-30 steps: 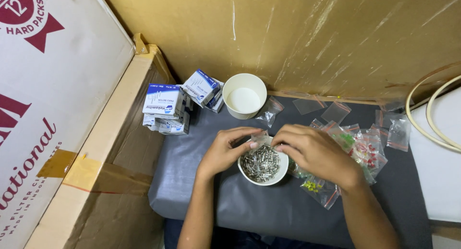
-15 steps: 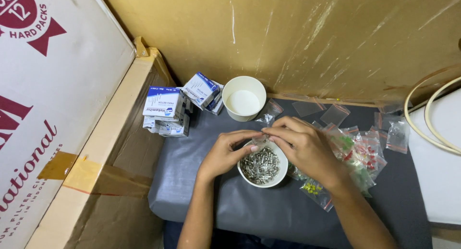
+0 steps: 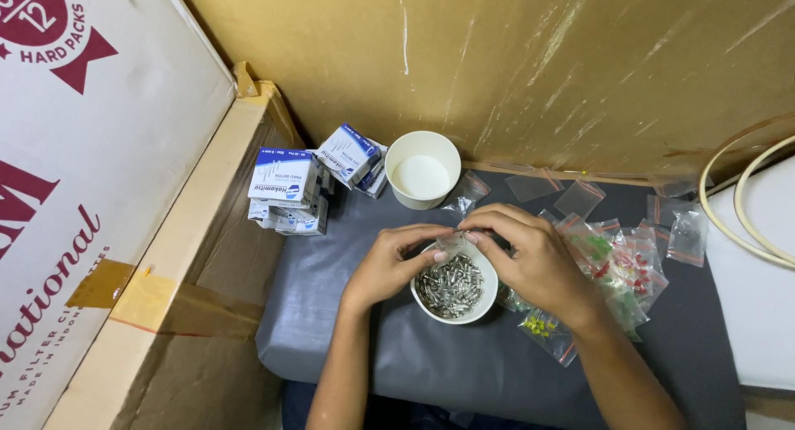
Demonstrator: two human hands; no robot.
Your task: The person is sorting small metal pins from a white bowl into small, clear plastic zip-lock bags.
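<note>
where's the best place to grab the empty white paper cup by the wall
Take the empty white paper cup by its round rim, coming from above. It stands upright with its mouth open; small blue and white boxes crowd its left, so a grip on its right edge looks easier.

Workspace surroundings, seen from my head camera: a cramped corner boxed in by cardboard.

I log a scuffed brown board wall (image 3: 530, 65) at the back, streaked with pale scratches; a large white printed carton (image 3: 74, 173) leaning on the left; a taped cardboard box edge (image 3: 190, 231) beside it; a dark grey covered work surface (image 3: 489, 364) in the middle; a white surface (image 3: 758, 289) at right, under pale looped tubing (image 3: 729, 223). Light is dim and warm.
</note>
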